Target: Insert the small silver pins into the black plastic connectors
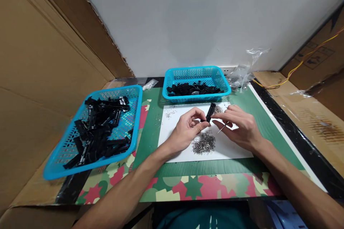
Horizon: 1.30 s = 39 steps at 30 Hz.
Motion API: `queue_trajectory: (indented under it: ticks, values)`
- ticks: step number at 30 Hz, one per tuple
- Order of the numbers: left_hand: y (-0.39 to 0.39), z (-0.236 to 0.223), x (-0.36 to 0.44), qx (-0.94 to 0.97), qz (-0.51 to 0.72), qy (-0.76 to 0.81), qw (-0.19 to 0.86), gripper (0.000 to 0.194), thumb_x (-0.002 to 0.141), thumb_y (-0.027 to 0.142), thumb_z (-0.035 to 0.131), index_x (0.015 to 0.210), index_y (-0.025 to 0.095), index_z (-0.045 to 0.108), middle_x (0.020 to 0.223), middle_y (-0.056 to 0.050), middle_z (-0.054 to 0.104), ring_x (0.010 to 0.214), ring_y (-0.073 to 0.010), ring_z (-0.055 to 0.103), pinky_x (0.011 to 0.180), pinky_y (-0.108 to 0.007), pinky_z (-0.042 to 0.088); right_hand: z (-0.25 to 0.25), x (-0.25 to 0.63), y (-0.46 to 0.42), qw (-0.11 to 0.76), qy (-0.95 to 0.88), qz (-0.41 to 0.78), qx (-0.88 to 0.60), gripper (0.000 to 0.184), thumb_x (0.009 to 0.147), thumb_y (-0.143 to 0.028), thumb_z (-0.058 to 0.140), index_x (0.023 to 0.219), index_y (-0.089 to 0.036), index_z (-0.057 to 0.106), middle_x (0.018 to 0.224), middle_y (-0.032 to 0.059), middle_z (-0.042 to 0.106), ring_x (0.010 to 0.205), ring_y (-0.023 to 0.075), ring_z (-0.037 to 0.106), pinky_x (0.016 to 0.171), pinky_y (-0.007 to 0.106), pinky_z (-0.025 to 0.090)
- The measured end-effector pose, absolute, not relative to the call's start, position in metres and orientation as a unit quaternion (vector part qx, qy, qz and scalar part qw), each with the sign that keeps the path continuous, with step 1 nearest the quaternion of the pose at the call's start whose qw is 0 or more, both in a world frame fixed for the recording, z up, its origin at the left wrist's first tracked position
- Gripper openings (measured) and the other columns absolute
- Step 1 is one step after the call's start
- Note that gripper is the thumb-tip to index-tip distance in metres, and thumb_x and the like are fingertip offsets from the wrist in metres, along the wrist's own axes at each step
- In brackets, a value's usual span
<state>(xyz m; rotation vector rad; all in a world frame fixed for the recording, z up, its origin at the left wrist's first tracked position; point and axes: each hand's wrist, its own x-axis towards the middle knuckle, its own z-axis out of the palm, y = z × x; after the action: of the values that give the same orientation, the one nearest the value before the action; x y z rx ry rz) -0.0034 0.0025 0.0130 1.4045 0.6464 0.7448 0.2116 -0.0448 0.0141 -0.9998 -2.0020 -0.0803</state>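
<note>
My left hand (189,127) grips the lower end of a black plastic part (211,111), which tilts up and away over the white sheet (177,152). My right hand (240,126) is closed around a thin metal rod-like tool (221,128) whose tip points down and left. Its index finger reaches to the black part's side. Just below both hands lies a pile of small metal springs or clips (204,144). Behind the black part, partly hidden by my right hand, is a second heap of tiny metal pieces (218,109).
At the left a blue basket (138,114) holds many black plastic parts. Another blue basket (197,99) with smaller black pieces stands at the back. Loose wire pieces (170,113) lie on the sheet's far left. Clear plastic bags (240,75) and a yellow cable (291,73) are at the back right.
</note>
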Motion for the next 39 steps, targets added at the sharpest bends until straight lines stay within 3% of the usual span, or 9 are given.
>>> queue_trajectory:
  ticks: [4,10,16,22,28,34,39]
  values:
    - [0.002,0.016,-0.005,0.674,0.353,0.331,0.558,0.029,0.091,0.034,0.080,0.103,0.020,0.057,0.103,-0.002,0.061,0.072,-0.0088,0.053,0.062,-0.023,0.042,0.017,0.211,-0.048,0.460,-0.746,0.043,-0.480,0.009,0.100,-0.016,0.063,0.100,-0.018,0.072,0.071,-0.0002,0.064,0.060,0.0135,0.053,0.060,0.028,0.042]
    - [0.000,0.017,-0.006,0.723,0.342,0.338,0.495,0.024,0.094,0.029,0.075,0.106,0.021,0.056,0.105,0.000,0.062,0.072,-0.0094,0.053,0.064,-0.025,0.042,0.010,0.212,-0.046,0.437,-0.685,0.200,-0.549,0.020,0.103,-0.033,0.060,0.102,-0.019,0.074,0.088,0.0039,0.074,0.062,0.0128,0.056,0.056,0.027,0.040]
    - [-0.004,0.018,-0.008,0.730,0.315,0.304,0.525,0.026,0.094,0.029,0.075,0.106,0.021,0.054,0.106,-0.001,0.061,0.070,-0.0092,0.052,0.063,-0.027,0.042,0.009,0.210,-0.041,0.466,-0.614,0.388,-0.506,0.033,0.101,-0.049,0.063,0.092,-0.019,0.075,0.082,0.0032,0.066,0.067,0.0134,0.049,0.060,0.028,0.038]
    - [-0.011,0.020,-0.009,0.652,0.281,0.253,0.657,0.035,0.094,0.044,0.077,0.097,0.020,0.051,0.098,-0.002,0.061,0.064,-0.0077,0.048,0.057,-0.024,0.036,0.005,0.213,-0.040,0.477,-0.512,0.564,-0.438,0.033,0.091,-0.051,0.078,0.098,-0.019,0.076,0.066,-0.0032,0.053,0.054,0.0090,0.034,0.051,0.026,0.024]
    - [-0.012,0.022,-0.008,0.574,0.265,0.208,0.747,0.044,0.091,0.052,0.078,0.098,0.020,0.048,0.089,-0.001,0.060,0.054,-0.0050,0.040,0.048,-0.022,0.031,0.005,0.217,-0.046,0.464,-0.525,0.586,-0.408,0.032,0.088,-0.047,0.081,0.103,-0.019,0.074,0.059,-0.0075,0.043,0.051,0.0084,0.028,0.050,0.026,0.021]
    - [-0.010,0.029,-0.006,0.540,0.282,0.169,0.775,0.048,0.097,0.046,0.074,0.087,0.022,0.033,0.091,-0.002,0.063,0.052,-0.0025,0.044,0.049,-0.019,0.030,0.004,0.219,-0.046,0.459,-0.548,0.545,-0.438,0.039,0.085,-0.045,0.085,0.069,-0.019,0.060,0.055,-0.0074,0.041,0.052,0.0088,0.032,0.051,0.027,0.023]
    - [-0.008,0.027,-0.004,0.495,0.269,0.165,0.809,0.045,0.101,0.049,0.067,0.089,0.023,0.032,0.088,0.000,0.062,0.048,-0.0020,0.043,0.043,-0.016,0.024,0.000,0.217,-0.042,0.481,-0.542,0.532,-0.438,0.046,0.080,-0.044,0.089,0.061,-0.019,0.056,0.053,-0.0076,0.042,0.051,0.0080,0.031,0.050,0.027,0.024]
